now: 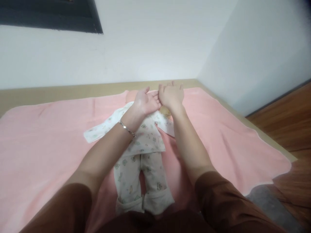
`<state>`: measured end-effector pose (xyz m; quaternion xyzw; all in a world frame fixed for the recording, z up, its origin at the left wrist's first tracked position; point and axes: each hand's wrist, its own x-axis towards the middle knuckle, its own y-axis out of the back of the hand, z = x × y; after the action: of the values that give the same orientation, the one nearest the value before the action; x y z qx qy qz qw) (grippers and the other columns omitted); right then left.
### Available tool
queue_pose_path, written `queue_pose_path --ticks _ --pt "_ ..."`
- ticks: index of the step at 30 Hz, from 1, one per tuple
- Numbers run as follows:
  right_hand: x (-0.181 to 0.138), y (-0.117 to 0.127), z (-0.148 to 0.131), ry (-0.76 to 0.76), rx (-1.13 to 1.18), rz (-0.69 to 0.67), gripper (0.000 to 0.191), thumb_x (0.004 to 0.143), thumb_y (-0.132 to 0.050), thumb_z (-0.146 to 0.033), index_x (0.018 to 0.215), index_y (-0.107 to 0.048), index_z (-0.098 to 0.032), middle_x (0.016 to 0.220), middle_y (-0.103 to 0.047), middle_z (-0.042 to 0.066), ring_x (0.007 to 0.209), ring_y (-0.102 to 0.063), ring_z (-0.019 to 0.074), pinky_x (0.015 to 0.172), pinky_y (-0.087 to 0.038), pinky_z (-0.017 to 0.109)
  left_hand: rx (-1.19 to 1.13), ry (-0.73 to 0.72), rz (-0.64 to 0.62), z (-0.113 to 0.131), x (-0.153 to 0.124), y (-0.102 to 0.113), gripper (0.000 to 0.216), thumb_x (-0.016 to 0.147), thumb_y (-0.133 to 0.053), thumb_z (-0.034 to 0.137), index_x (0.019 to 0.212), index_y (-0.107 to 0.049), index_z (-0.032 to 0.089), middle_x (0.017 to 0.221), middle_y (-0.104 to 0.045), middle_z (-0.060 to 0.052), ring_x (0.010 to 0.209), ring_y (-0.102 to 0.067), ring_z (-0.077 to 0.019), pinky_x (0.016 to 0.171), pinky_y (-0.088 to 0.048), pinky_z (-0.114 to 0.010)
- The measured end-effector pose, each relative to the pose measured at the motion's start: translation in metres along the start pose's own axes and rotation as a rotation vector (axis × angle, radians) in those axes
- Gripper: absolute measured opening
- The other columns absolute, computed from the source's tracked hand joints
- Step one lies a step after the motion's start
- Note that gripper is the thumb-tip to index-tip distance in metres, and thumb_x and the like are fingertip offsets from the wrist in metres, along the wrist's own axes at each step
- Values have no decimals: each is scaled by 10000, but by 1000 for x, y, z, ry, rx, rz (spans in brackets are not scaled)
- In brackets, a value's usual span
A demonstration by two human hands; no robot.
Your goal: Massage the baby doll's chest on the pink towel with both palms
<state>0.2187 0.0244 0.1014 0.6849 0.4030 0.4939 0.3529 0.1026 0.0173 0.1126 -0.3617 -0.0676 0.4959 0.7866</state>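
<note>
1. Left hand [147, 103]: palm up, fingers extended and slightly parted; nothing visible in the grip. Fingertips reach the side of the right hand.
2. Right hand [171, 95]: back toward the viewer, above the pink cloth; how far its grip is closed cannot be told.
3. Long-sleeved shirt [148, 137]: white, small print; laid out below the hands, partly hidden by the left forearm.
4. Trousers [153, 171]: matching print, cuffs turned up; legs side by side, waist at the shirt's hem.
5. Yellowish item [165, 112]: below the hands, beside the shirt's shoulder; too blurred to identify.
6. Pink cloth [233, 139]: spread beneath the garments.
7. Bracelet [126, 128]: silver-coloured, on the left wrist.
8. Brown sleeves [216, 186]: on both arms.
</note>
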Motion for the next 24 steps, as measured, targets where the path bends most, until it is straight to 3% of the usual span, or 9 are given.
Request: queue_pose_path --ticks 3,9,13,16,22,24 --pt "-1 0 0 1 -5 -4 686 1036 -147 -386 1287 -667 -16 1494 -542 251 1517 -365 353 1264 -153 629 205 -52 21 -1 -22 4 617 982 -215 437 1310 -621 109 1273 -699 -216 1350 -594 -328 1112 -521 -532" --pt "0 -8 4 41 5 29 680 1020 -143 -356 1214 -702 -20 1496 -531 264 1509 -367 380 1249 -130 674 425 21 -44 6 -75 22 625 962 -169 366 1197 -702 141 1295 -695 -189 1372 -585 -290 1117 -522 -475" --pt "0 -10 4 30 1 36 652 1002 -154 -317 1221 -698 -31 1502 -527 259 1507 -368 383 1243 -125 695 536 -69 -24 21 -103 27 571 966 -238 396 1193 -709 166 1291 -696 -166 1404 -550 -320 1102 -524 -525" --pt "-2 -10 2 13 -66 6 639 997 -150 -291 1221 -694 -41 1508 -521 248 1523 -338 380 1241 -139 704 617 -174 47 36 -112 38 546 986 -273 417 1227 -701 179 1295 -689 -155 1430 -515 -344 1094 -516 -575" --pt "-6 -10 3 44 -36 44 654 1004 -125 -317 1141 -726 -98 1468 -564 222 1519 -333 405 1199 -171 759 801 -493 279 62 -107 92 527 999 -372 521 1200 -719 178 1228 -709 -122 1415 -509 -411 1030 -518 -650" --pt "-7 -9 2 31 -48 22 639 992 -129 -281 1141 -722 -97 1468 -566 220 1520 -336 394 1202 -187 749 848 -544 343 68 -113 95 513 1010 -370 498 1220 -713 179 1234 -705 -112 1434 -482 -421 1036 -501 -661"
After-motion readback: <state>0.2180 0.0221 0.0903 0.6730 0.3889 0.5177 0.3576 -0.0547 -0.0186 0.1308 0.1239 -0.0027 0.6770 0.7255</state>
